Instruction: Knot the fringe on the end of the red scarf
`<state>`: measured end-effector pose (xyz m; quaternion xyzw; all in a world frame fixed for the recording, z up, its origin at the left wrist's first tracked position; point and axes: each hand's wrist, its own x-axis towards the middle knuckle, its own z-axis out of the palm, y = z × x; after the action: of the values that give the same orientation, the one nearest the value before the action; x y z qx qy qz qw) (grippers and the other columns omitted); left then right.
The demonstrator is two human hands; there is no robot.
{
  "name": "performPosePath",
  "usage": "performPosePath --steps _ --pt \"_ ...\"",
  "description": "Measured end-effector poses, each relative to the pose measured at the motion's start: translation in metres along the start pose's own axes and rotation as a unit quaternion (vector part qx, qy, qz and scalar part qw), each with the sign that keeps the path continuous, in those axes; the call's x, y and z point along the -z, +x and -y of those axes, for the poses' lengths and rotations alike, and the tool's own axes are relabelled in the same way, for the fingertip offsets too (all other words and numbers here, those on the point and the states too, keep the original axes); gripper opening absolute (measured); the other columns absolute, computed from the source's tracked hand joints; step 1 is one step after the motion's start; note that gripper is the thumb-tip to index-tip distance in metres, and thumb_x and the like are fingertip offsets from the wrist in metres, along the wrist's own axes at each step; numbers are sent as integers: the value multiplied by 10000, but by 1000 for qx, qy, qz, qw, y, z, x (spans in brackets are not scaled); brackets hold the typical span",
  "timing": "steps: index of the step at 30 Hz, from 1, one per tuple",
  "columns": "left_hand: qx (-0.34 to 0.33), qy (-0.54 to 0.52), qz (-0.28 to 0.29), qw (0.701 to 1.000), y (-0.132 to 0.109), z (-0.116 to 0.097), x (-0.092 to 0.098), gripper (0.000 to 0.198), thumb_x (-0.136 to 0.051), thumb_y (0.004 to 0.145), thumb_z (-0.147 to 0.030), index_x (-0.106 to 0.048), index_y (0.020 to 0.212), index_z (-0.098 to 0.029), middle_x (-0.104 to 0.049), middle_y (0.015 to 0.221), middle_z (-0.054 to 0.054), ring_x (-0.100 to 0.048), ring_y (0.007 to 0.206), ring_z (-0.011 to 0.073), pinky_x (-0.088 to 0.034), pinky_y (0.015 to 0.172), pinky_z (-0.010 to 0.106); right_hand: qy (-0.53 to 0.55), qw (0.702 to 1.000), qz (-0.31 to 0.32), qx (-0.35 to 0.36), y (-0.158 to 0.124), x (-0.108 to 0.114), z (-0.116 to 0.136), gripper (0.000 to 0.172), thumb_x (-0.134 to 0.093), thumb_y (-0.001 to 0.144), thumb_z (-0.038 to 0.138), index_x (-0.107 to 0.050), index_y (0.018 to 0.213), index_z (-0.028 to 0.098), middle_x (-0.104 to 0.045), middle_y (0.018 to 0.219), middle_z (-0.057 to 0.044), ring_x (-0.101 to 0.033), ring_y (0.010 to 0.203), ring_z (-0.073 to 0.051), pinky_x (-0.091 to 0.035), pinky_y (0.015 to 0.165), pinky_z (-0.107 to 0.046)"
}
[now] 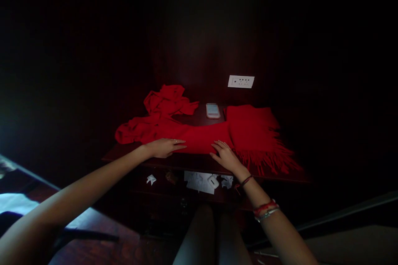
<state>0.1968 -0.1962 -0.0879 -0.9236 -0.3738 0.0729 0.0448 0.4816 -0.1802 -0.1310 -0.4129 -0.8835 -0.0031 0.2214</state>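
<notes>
A red scarf (200,137) lies lengthwise along the front of a dark wooden tabletop. Its right part (251,128) is laid flat, with a fringe of tassels hanging toward the front right. On the left the red cloth (169,100) is bunched in loose heaps. My left hand (164,148) rests on the scarf left of its middle, fingers stretched to the right. Flat on the cloth near the fringed part lies my right hand (224,154), with its fingers spread. Neither hand grips anything; the cloth under the palms is hidden.
A small pale rectangular item (213,110) sits behind the scarf. On the dark wall is a white socket plate (241,81). An open shelf below the tabletop holds a white paper (194,181), a white earbud case (213,181) and crumpled tissues (151,179). My legs are beneath.
</notes>
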Motion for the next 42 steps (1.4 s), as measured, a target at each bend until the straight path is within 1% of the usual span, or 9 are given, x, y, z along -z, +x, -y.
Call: performPosePath --steps 4,7,11,15,20,26,29,32,42 --pt "18 16 -66 998 8 -11 12 284 -355 824 -201 -498 1068 -232 -504 1063 45 -510 893 149 -405 708 227 5 999 -27 37 1 4 7 394 -482 759 334 -492 1109 154 -498 1121 -106 -411 1075 -215 -301 920 -398" --pt "25 1 -99 995 16 -15 23 286 -281 867 -254 -556 915 -192 -546 892 37 -517 808 129 -395 700 221 5 998 -39 58 5 7 21 386 -524 737 326 -501 1083 157 -530 1026 -92 -455 986 -200 -345 865 -361" --pt "2 -23 -108 994 20 -13 35 286 -286 869 -277 -552 899 -176 -547 892 42 -509 813 123 -379 738 219 -39 998 -30 35 14 4 42 314 -533 738 304 -529 1023 171 -543 936 -82 -473 901 -199 -369 783 -340" --pt "6 11 -83 996 20 -24 28 372 -452 769 -407 -473 1068 -188 -520 1021 75 -516 882 186 -403 707 260 -61 998 -17 15 21 -4 51 190 -489 770 267 -570 921 185 -555 871 -69 -479 869 -191 -357 778 -326" --pt "47 66 -77 994 24 -36 12 203 -409 784 -196 -530 945 -170 -567 890 76 -552 784 185 -413 654 270 -70 997 -24 -9 19 -6 48 171 -423 799 182 -586 849 196 -561 810 -58 -489 815 -171 -365 740 -289" --pt "72 53 -117 989 21 -27 23 244 -308 855 -242 -541 886 -177 -571 837 55 -551 729 150 -405 599 231 -60 996 -61 -10 19 -1 48 204 -445 793 215 -532 975 185 -548 870 -68 -473 839 -186 -372 739 -294" --pt "72 67 -117 988 19 -26 25 232 -320 852 -234 -543 872 -173 -575 825 58 -552 728 153 -402 595 232 -59 996 -62 -13 24 -2 51 155 -447 791 196 -545 910 183 -552 831 -62 -477 803 -184 -373 728 -294" --pt "68 91 -111 987 18 -28 23 201 -342 834 -177 -542 855 -167 -574 810 64 -555 722 161 -403 600 245 -58 996 -58 -20 27 -4 52 148 -421 805 173 -566 832 181 -559 773 -53 -487 755 -171 -373 714 -277" --pt "73 86 -56 992 13 -25 17 215 -374 779 -90 -543 880 -175 -591 757 42 -561 687 151 -391 558 228 -93 995 -25 10 9 1 26 207 -383 837 223 -583 869 180 -580 767 -41 -504 752 -150 -367 713 -254"
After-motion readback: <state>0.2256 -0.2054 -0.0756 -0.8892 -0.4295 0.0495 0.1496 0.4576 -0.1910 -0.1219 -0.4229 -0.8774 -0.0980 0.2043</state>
